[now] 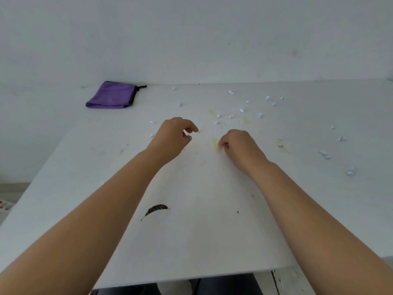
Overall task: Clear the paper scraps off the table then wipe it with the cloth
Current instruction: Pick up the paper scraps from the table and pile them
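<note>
Several small white paper scraps (260, 115) lie scattered over the middle and right of the white table (212, 231). A folded purple cloth (112, 95) lies at the back left by the wall. My left hand (173, 138) hovers low at the table's middle, fingers curled, pinching what looks like a tiny white scrap at its fingertips. My right hand (239, 144) is beside it with fingers curled down onto the table, fingertips on a yellowish stain (215, 143); what it holds is hidden.
Yellowish smears (246, 119) mark the table's middle, and a black smudge (157, 209) sits near the front. The white wall runs along the table's far edge. The table's left edge drops to the floor (10, 188). Larger scraps (350, 171) lie far right.
</note>
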Action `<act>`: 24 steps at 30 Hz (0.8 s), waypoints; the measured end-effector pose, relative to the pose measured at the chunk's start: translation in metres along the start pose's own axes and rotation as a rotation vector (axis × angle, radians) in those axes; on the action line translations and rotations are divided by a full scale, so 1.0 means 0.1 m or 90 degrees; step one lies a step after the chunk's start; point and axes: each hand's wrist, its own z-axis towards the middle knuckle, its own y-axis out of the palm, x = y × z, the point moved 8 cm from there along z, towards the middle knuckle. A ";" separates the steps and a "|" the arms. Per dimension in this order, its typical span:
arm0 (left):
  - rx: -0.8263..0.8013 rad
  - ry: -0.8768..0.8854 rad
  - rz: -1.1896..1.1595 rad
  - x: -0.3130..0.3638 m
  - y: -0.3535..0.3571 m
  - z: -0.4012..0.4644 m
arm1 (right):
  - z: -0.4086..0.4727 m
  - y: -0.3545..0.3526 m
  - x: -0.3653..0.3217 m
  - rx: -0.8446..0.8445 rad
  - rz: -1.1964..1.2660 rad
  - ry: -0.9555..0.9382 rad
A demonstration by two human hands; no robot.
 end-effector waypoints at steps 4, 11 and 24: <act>-0.033 -0.012 0.050 -0.08 0.08 0.34 | 0.14 -0.08 0.07 0.036 0.168 0.056; -0.160 0.041 0.175 -0.03 0.44 0.68 | 0.44 -0.10 0.15 0.065 0.492 0.144; -0.029 -0.068 -0.010 -0.92 -0.74 0.51 | 1.02 0.20 -0.64 0.010 0.223 -0.040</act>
